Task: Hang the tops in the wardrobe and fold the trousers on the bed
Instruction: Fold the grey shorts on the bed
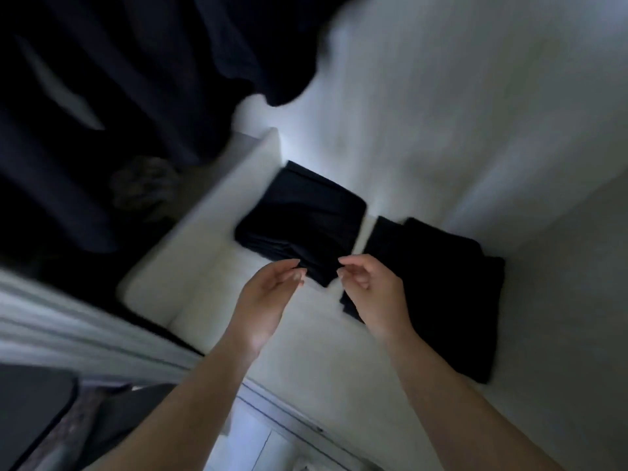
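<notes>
Two folded dark garments lie side by side on a white surface (204, 287): a smaller pile (299, 219) on the left and a larger one (438, 294) on the right. My left hand (268, 297) and my right hand (370, 294) hover just in front of them, palms facing each other, fingers loosely curled and holding nothing. My right hand overlaps the near left corner of the larger pile. The fingertips of both hands are close to the near corner of the smaller pile. The picture is blurred by motion.
Dark hanging clothes (112, 96) fill the upper left, with a greyish bundle (146, 188) below them. A white wall or panel (475, 113) spreads across the upper right. A pale frame edge (68, 328) and a dark object (30, 409) lie at the lower left.
</notes>
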The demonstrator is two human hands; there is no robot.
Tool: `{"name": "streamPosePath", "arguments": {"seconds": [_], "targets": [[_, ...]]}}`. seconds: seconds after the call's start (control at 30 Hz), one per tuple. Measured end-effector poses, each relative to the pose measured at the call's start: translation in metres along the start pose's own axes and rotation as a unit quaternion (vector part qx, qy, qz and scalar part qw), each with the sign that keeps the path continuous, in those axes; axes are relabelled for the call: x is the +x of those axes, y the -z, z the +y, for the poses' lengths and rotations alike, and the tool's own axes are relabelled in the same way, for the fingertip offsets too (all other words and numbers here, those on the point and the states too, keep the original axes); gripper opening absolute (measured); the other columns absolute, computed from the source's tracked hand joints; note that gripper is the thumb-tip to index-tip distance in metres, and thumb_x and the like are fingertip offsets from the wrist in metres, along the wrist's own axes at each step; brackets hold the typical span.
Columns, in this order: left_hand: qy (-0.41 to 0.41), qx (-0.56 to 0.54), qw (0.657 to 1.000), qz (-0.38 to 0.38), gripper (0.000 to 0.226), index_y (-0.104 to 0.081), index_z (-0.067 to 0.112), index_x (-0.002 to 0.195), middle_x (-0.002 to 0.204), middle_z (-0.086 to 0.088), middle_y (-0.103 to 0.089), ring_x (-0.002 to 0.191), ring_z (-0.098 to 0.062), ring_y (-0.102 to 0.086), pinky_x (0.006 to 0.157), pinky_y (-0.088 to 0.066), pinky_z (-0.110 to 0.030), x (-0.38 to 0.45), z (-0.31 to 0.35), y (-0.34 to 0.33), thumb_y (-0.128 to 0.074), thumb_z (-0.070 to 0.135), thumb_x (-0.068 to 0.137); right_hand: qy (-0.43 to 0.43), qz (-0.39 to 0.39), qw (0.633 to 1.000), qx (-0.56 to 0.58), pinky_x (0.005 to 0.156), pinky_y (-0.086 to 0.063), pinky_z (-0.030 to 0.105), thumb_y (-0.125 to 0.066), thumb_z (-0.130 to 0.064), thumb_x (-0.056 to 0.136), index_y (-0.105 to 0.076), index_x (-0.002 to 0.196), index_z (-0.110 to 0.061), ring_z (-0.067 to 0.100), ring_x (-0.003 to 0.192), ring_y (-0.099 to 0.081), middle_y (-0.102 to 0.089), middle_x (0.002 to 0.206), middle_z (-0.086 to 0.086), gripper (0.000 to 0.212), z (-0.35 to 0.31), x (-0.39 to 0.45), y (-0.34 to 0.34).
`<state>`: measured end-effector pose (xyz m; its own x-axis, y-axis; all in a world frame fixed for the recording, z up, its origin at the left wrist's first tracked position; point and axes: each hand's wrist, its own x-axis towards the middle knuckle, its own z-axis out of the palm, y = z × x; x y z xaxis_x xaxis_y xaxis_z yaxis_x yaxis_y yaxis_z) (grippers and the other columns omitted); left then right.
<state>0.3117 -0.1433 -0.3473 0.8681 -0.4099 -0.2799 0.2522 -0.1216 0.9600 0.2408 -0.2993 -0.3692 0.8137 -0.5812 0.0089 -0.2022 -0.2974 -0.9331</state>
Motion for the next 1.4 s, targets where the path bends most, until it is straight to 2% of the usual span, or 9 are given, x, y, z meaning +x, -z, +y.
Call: {"name": "streamPosePath", "arguments": {"seconds": [0.1, 0.23, 0.37, 0.43, 0.5, 0.6, 0.87, 1.2, 1.4], "targets": [[-0.046, -0.040, 0.996, 0.059, 0.021, -0.060, 0.007, 0.108, 0.094, -0.005, -0.068, 0.077, -0.005, -0.065, 0.070, -0.046, -0.010, -0.057, 0.037, 0.057, -0.054, -0.002, 0.091, 0.072, -0.084, 0.994, -0.004, 0.070, -0.045, 0.008, -0.068, -0.007, 0.083, -0.063, 0.085, -0.040, -0.005, 0.073, -0.064, -0.068, 0.077, -0.022, 0.033, -0.067, -0.029, -0.030], [-0.109, -0.055, 0.983, 0.135, 0.016, -0.063, 0.014, 0.107, 0.098, 0.001, -0.072, 0.087, -0.003, -0.067, 0.074, -0.047, -0.010, -0.142, 0.077, 0.118, -0.058, 0.011, 0.091, 0.163, -0.166, 0.973, 0.013, 0.072, -0.048, 0.013, -0.068, -0.007, 0.084, -0.064, 0.086, -0.039, -0.002, 0.075, -0.064, -0.067, 0.082, -0.026, 0.032, -0.142, -0.076, -0.066], [-0.170, -0.078, 0.939, 0.287, 0.023, -0.067, 0.017, 0.103, 0.098, -0.001, -0.073, 0.087, -0.008, -0.068, 0.076, -0.052, -0.015, -0.268, 0.091, 0.183, -0.064, 0.028, 0.083, 0.257, -0.277, 0.925, 0.036, 0.075, -0.046, 0.007, -0.070, -0.011, 0.084, -0.065, 0.089, -0.039, -0.004, 0.083, -0.066, -0.069, 0.089, -0.024, 0.029, -0.219, -0.156, -0.111], [-0.182, -0.088, 0.916, 0.347, 0.017, -0.068, 0.018, 0.100, 0.095, 0.000, -0.074, 0.084, -0.008, -0.068, 0.076, -0.053, -0.017, -0.331, 0.082, 0.207, -0.062, 0.023, 0.085, 0.290, -0.329, 0.897, 0.049, 0.076, -0.047, 0.010, -0.069, -0.012, 0.085, -0.065, 0.090, -0.039, -0.001, 0.085, -0.066, -0.070, 0.090, -0.021, 0.028, -0.247, -0.201, -0.131], [-0.181, -0.087, 0.888, 0.413, 0.015, -0.067, 0.018, 0.102, 0.096, 0.001, -0.074, 0.085, -0.009, -0.068, 0.080, -0.054, -0.021, -0.408, 0.064, 0.229, -0.059, 0.016, 0.090, 0.322, -0.388, 0.861, 0.061, 0.074, -0.048, 0.010, -0.068, -0.009, 0.085, -0.066, 0.091, -0.038, -0.001, 0.082, -0.066, -0.070, 0.088, -0.019, 0.029, -0.270, -0.264, -0.153], [-0.167, -0.077, 0.850, 0.494, 0.018, -0.067, 0.019, 0.104, 0.098, 0.002, -0.074, 0.089, -0.011, -0.069, 0.080, -0.055, -0.025, -0.514, 0.032, 0.253, -0.060, 0.023, 0.088, 0.347, -0.461, 0.813, 0.072, 0.069, -0.045, 0.005, -0.068, -0.009, 0.085, -0.069, 0.093, -0.032, -0.002, 0.077, -0.064, -0.069, 0.086, -0.021, 0.024, -0.289, -0.357, -0.177], [-0.125, -0.133, 0.720, 0.669, 0.015, -0.069, 0.017, 0.095, 0.089, -0.002, -0.075, 0.078, -0.008, -0.068, 0.070, -0.050, -0.017, -0.755, -0.068, 0.275, -0.057, 0.009, 0.092, 0.380, -0.655, 0.650, 0.069, 0.073, -0.052, 0.016, -0.068, -0.014, 0.085, -0.069, 0.092, -0.030, 0.002, 0.080, -0.066, -0.071, 0.086, -0.017, 0.017, -0.314, -0.600, -0.235], [-0.104, -0.213, 0.560, 0.794, 0.014, -0.063, 0.004, 0.095, 0.071, 0.000, -0.072, 0.064, -0.005, -0.064, 0.060, -0.048, -0.015, -0.922, -0.144, 0.299, -0.051, -0.002, 0.093, 0.390, -0.801, 0.453, 0.036, 0.071, -0.049, 0.013, -0.069, -0.018, 0.085, -0.069, 0.091, -0.030, 0.001, 0.081, -0.066, -0.072, 0.085, -0.012, 0.012, -0.327, -0.818, -0.318], [-0.053, -0.215, 0.503, 0.835, 0.012, -0.065, 0.005, 0.096, 0.078, -0.004, -0.074, 0.067, -0.006, -0.065, 0.063, -0.048, -0.014, -0.979, -0.185, 0.357, -0.055, 0.000, 0.092, 0.378, -0.840, 0.388, 0.009, 0.070, -0.048, 0.010, -0.071, -0.017, 0.084, -0.070, 0.092, -0.027, -0.001, 0.081, -0.066, -0.073, 0.084, -0.010, 0.013, -0.331, -0.909, -0.406]]}}
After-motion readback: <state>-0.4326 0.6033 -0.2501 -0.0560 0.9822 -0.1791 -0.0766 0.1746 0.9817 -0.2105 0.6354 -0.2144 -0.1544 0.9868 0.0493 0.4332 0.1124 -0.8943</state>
